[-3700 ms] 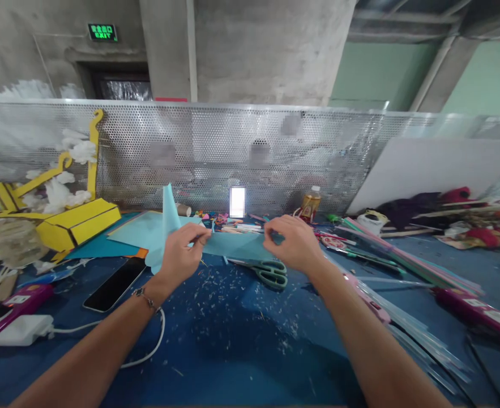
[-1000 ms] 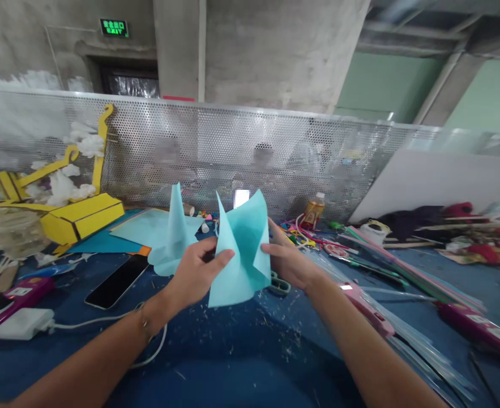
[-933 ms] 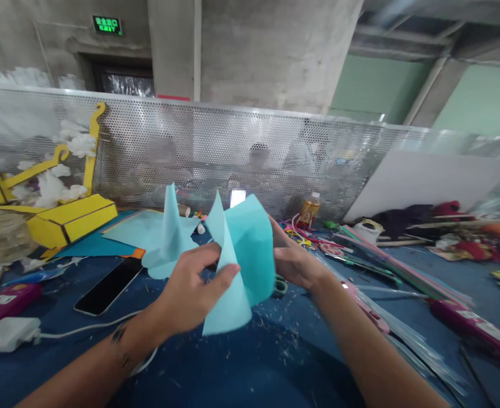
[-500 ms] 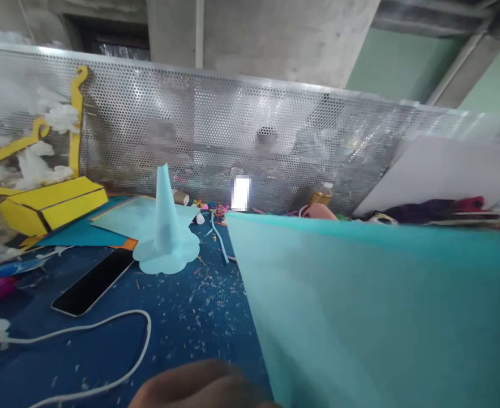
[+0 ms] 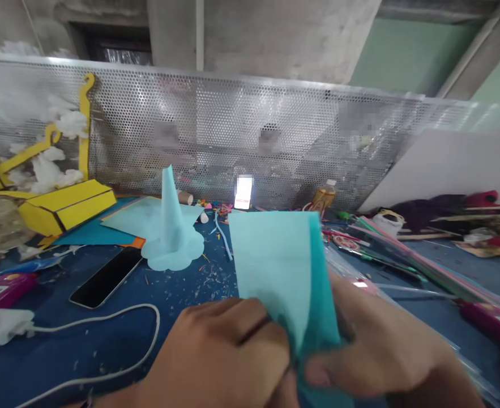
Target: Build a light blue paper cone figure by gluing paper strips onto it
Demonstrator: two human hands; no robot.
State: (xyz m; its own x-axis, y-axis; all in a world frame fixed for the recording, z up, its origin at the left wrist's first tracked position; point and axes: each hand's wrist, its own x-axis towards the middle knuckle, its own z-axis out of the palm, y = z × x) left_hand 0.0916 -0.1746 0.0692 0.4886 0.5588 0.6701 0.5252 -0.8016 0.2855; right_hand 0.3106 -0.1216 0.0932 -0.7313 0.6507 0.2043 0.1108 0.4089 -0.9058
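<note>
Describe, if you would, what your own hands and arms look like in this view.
Both the left hand and the right hand are bare, with no gloves, and no sleeve shows. The right hand is blurred. At the bottom edge, by the left wrist, a sliver of a dark band shows, perhaps a bracelet. The frame cuts off the forearms.

Your paper (image 5: 275, 266) is pale blue with a darker teal edge. The cone (image 5: 171, 232) is paler blue, the table (image 5: 118, 345) is deep blue with pale specks, and the box (image 5: 65, 207) is bright yellow.
</note>
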